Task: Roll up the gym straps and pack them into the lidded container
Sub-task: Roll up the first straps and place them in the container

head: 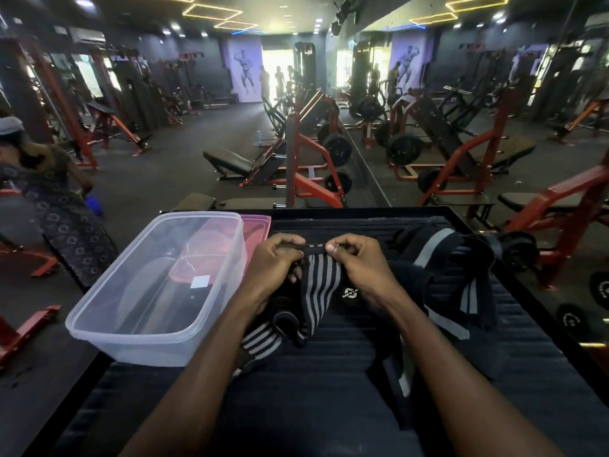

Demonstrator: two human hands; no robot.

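Gym straps lie before us on the dark ribbed worktop (329,390). We see the striped strap (321,282), black with grey lines, pinched at its top edge by both hands. Our left hand (275,262) has its fingers (290,240) closed on the edge, and our right hand (359,262) grips the same edge just beside it, thumb on top. The rest of the strap trails down toward us. A second, black strap with a grey band (441,258) lies heaped to the right. The clear container (99,319) stands open at left, its pink lid (257,227) behind it.
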